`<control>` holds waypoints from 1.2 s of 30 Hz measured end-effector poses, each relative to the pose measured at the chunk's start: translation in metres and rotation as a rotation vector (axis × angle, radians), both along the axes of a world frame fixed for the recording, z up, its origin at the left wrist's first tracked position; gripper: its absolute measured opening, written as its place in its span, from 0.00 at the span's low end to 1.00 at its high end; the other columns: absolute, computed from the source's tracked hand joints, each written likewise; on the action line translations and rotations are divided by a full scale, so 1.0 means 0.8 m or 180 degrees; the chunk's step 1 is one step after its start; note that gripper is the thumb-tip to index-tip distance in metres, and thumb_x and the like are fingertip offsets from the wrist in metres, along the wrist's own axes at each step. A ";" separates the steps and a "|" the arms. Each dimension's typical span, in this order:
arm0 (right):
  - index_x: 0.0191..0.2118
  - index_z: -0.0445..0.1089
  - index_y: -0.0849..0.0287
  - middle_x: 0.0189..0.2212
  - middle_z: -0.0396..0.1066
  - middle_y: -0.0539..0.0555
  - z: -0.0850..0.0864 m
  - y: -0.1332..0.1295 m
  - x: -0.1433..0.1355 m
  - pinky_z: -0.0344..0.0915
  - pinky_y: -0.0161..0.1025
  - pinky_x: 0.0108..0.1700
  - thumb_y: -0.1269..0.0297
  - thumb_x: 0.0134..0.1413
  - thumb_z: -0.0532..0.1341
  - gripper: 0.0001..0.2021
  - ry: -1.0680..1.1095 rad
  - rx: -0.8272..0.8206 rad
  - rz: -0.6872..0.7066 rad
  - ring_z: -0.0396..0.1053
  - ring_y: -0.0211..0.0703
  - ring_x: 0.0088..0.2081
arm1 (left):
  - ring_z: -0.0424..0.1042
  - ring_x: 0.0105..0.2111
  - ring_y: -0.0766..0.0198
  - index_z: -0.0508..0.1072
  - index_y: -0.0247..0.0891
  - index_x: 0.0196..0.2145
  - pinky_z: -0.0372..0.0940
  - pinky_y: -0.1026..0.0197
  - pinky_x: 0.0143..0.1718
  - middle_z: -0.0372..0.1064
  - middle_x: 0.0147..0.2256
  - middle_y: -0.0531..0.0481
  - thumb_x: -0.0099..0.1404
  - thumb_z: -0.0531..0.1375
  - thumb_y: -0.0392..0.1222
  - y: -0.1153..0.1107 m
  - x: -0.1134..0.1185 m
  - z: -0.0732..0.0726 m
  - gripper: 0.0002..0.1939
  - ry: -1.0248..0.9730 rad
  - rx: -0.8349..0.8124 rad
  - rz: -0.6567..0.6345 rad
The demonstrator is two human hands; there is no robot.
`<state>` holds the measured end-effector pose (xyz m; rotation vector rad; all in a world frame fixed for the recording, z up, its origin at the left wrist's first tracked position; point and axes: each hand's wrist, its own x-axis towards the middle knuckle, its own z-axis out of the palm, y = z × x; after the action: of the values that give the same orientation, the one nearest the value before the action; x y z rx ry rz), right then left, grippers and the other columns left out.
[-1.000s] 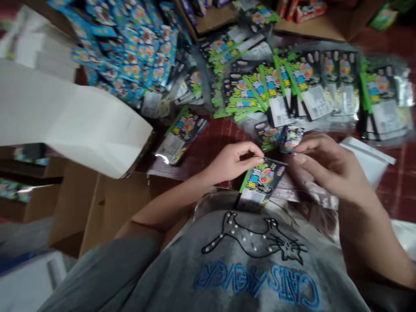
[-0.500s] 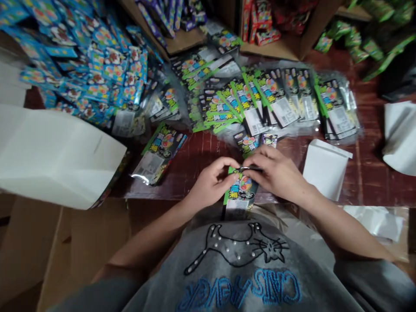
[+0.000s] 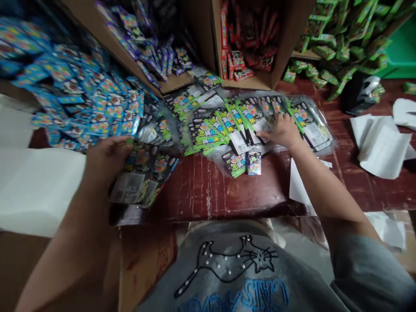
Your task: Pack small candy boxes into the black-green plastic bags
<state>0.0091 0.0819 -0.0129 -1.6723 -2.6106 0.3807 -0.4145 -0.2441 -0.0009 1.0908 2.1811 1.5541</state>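
At the left of the table, my left hand is closed on the upper edge of a flat black-and-green packet, slightly blurred. That packet partly overlaps another printed packet lying beside it. My right hand rests over a fanned row of black-and-green packets, thumb apart from the fingers, touching them. Its fingertips lie near the right part of the row. In front of the row lie a small purple-and-white box and another packet.
Blue sachets are heaped at the left. Cardboard boxes hold purple packs and red packs. Green packs pile up at the back right. White paper sheets lie on the right; a white carton flap stands left.
My hands have parted from the packet they worked on together. The left moved left with a packet to the one lying there; the right moved up and right onto the row.
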 end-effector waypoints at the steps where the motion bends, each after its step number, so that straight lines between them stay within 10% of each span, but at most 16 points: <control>1: 0.66 0.66 0.74 0.61 0.70 0.79 -0.005 0.011 -0.001 0.63 0.66 0.65 0.42 0.53 0.73 0.46 0.0008 -0.0026 -0.0041 0.66 0.77 0.64 | 0.76 0.48 0.54 0.84 0.52 0.38 0.53 0.35 0.75 0.79 0.32 0.66 0.56 0.78 0.39 0.003 -0.003 0.000 0.13 0.0203 0.0002 0.0075; 7: 0.43 0.73 0.56 0.41 0.76 0.60 0.017 -0.004 0.010 0.70 0.57 0.54 0.52 0.64 0.63 0.12 0.1897 0.0213 -0.0079 0.74 0.55 0.44 | 0.78 0.51 0.57 0.84 0.41 0.44 0.67 0.47 0.67 0.83 0.45 0.57 0.64 0.76 0.49 0.041 0.110 0.015 0.14 0.0128 0.0630 -0.0283; 11: 0.44 0.71 0.53 0.36 0.73 0.52 0.047 -0.107 0.007 0.70 0.42 0.39 0.47 0.68 0.64 0.14 0.3087 -0.0593 0.0214 0.71 0.42 0.36 | 0.82 0.52 0.56 0.73 0.46 0.63 0.78 0.50 0.53 0.79 0.58 0.47 0.68 0.70 0.63 0.084 0.224 0.020 0.32 -0.0553 0.0773 -0.0925; 15: 0.49 0.70 0.53 0.38 0.72 0.52 0.050 -0.200 0.008 0.72 0.42 0.37 0.47 0.70 0.63 0.15 0.2939 -0.0851 0.0719 0.71 0.43 0.37 | 0.80 0.55 0.52 0.75 0.40 0.55 0.74 0.51 0.58 0.80 0.56 0.42 0.68 0.69 0.62 0.105 0.291 0.016 0.28 -0.1529 0.0789 -0.1043; 20: 0.65 0.65 0.54 0.57 0.71 0.64 0.054 -0.207 0.020 0.72 0.59 0.58 0.53 0.67 0.68 0.26 0.2118 0.0929 0.1536 0.70 0.60 0.60 | 0.77 0.37 0.59 0.78 0.35 0.40 0.70 0.60 0.40 0.79 0.35 0.50 0.70 0.65 0.47 0.069 0.313 0.021 0.11 -0.0865 -0.0537 -0.1926; 29: 0.41 0.74 0.58 0.34 0.79 0.56 0.098 -0.209 0.025 0.73 0.47 0.42 0.58 0.73 0.62 0.10 0.1208 0.0031 0.2873 0.78 0.49 0.35 | 0.74 0.33 0.64 0.81 0.32 0.43 0.65 0.62 0.37 0.78 0.34 0.51 0.71 0.61 0.43 0.026 0.317 0.030 0.12 -0.0876 -0.1300 -0.2571; 33: 0.49 0.78 0.56 0.49 0.83 0.57 0.119 -0.206 0.041 0.75 0.47 0.57 0.60 0.74 0.61 0.10 0.1439 -0.1106 0.3649 0.81 0.48 0.53 | 0.79 0.37 0.59 0.81 0.34 0.47 0.71 0.61 0.37 0.83 0.41 0.46 0.57 0.75 0.49 0.006 0.306 0.033 0.23 -0.1434 -0.1591 -0.2976; 36: 0.48 0.78 0.52 0.59 0.79 0.58 0.108 -0.222 0.051 0.68 0.53 0.68 0.59 0.73 0.62 0.08 0.1985 -0.1053 0.2904 0.74 0.51 0.65 | 0.80 0.35 0.59 0.83 0.34 0.41 0.74 0.59 0.36 0.84 0.38 0.45 0.57 0.75 0.50 -0.005 0.306 0.032 0.20 -0.1730 -0.1541 -0.2365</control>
<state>0.0499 -0.0956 0.0734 -0.1575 -2.6618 1.1547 -0.1694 -0.2479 0.0249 0.9899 1.4211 0.8014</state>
